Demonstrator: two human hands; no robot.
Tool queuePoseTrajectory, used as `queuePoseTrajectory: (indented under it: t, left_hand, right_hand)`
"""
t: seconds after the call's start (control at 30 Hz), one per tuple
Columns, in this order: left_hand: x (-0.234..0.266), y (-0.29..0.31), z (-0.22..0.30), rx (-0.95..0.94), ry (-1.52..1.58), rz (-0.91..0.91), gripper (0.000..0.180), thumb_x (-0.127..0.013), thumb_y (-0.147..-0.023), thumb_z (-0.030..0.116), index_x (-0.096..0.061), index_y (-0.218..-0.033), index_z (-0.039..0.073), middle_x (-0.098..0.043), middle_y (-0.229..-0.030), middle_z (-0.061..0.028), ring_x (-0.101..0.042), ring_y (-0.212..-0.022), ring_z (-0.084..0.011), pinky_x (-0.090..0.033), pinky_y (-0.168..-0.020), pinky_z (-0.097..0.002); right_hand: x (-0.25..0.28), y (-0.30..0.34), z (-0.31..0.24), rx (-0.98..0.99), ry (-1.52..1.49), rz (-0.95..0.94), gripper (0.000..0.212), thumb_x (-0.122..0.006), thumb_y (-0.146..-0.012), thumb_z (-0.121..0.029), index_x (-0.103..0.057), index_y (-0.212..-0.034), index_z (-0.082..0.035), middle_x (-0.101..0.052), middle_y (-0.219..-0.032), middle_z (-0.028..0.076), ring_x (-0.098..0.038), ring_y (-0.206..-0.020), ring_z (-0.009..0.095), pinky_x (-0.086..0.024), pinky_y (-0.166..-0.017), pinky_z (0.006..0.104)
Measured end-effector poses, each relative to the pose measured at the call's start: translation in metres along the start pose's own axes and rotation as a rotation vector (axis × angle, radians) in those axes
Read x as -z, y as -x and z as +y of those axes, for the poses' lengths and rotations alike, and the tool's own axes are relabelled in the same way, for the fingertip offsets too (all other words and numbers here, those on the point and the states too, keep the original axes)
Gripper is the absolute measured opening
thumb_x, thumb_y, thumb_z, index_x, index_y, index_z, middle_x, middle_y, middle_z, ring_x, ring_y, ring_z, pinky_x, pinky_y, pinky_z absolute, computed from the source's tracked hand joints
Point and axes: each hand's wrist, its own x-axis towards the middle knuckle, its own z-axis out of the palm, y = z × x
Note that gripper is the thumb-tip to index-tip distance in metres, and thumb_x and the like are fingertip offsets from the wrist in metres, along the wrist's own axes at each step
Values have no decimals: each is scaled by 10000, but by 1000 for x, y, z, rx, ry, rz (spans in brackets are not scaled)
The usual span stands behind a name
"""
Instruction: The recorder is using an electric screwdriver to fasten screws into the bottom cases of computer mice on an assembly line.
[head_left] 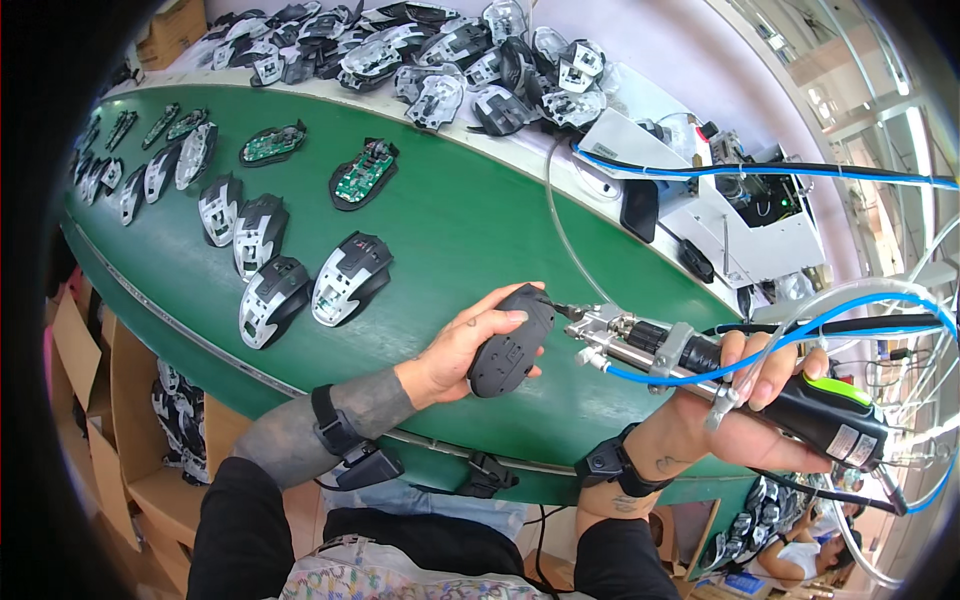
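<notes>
My left hand (pixel 465 350) grips a dark computer mouse (pixel 512 345) with its underside turned up, thumb on one edge and fingers around the other. My right hand (pixel 765 395) is wrapped round a black electric screwdriver (pixel 825 415) with a green lever and a metal feed attachment. The screwdriver's tip (pixel 572 312) points left and meets, or nearly meets, the upper end of the mouse. Whether a screw sits at the tip is too small to tell. To the left, several grey and black mice (pixel 350 278) lie on the green belt (pixel 430 250).
Bare circuit boards in black bases (pixel 365 175) lie farther up the belt. A heap of mouse shells (pixel 435 60) covers the white back ledge. At right stands a white screw-feeding machine (pixel 750 200) with blue hoses (pixel 800 172). Cardboard boxes (pixel 150 430) are below left; another person (pixel 800 555) sits lower right.
</notes>
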Motion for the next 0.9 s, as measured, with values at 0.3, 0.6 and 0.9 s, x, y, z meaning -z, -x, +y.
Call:
queuePoseTrajectory:
  t: [0.3, 0.6, 0.9]
  left_hand:
    - [14, -22, -8, -101, -115, 212, 468, -571, -849, 189, -420, -1289, 137, -476, -1112, -77, -552, -879, -192, -535, -714, -356]
    - [13, -18, 0, -90, 86, -7, 512, -521, -850, 252, -364, -1324, 136, -471, -1140, -99, -563, -910, -230, -532, -782, -414]
    - [11, -16, 2, -64, 79, -60, 530, -509, -838, 246, -338, -1328, 136, -427, -1269, -131, -566, -931, -250, -519, -805, -436]
  right_hand:
    - [10, 8, -36, 155, 117, 60, 814, -489, -666, -767, -494, -1020, -34, -464, -654, 33, -464, -542, 120, -366, -538, 262]
    - [10, 3, -10, 54, 39, -30, 776, -580, -683, -704, -472, -1033, -20, -477, -664, 52, -455, -556, 139, -378, -554, 267]
    - [10, 5, -4, 37, 26, -8, 775, -615, -643, -712, -471, -997, -38, -477, -656, 40, -459, -554, 123, -374, -572, 269]
